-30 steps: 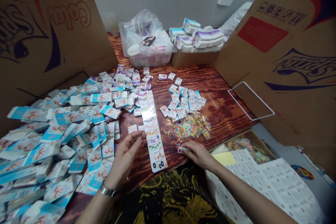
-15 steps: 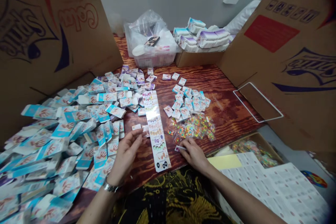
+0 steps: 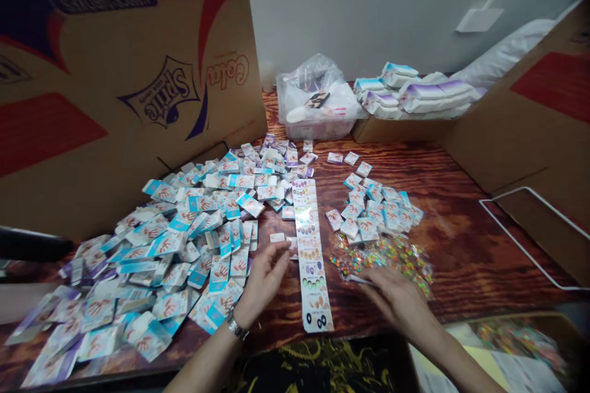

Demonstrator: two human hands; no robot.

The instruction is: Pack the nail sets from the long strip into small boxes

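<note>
My left hand (image 3: pixel 263 285), with a metal watch (image 3: pixel 236 325) at the wrist, rests on the table with thumb and forefinger apart, close to small white pieces (image 3: pixel 277 237). No object shows in it. A long printed sticker strip (image 3: pixel 314 270) lies between my hands. Between its fingertips, my right hand (image 3: pixel 401 301) pinches a thin white card (image 3: pixel 362 280), seen nearly edge-on. This hand is at the near side of clear bags of small colourful pieces (image 3: pixel 396 258). Behind the bags lie small closed boxes (image 3: pixel 367 227).
A big heap of small blue-and-white boxes (image 3: pixel 184 239) covers the left side. Large cartons stand at left (image 3: pixel 138 86) and right (image 3: pixel 530 129). At the back are a clear plastic bin (image 3: pixel 318 129) and a carton of soft packs (image 3: pixel 401 129). A blurred dark object (image 3: pixel 32 245) enters at left.
The view has swung left, shifting everything rightward. My right hand has moved with the card away from the strip, towards the bags. A blurred dark object has appeared at the left edge.
</note>
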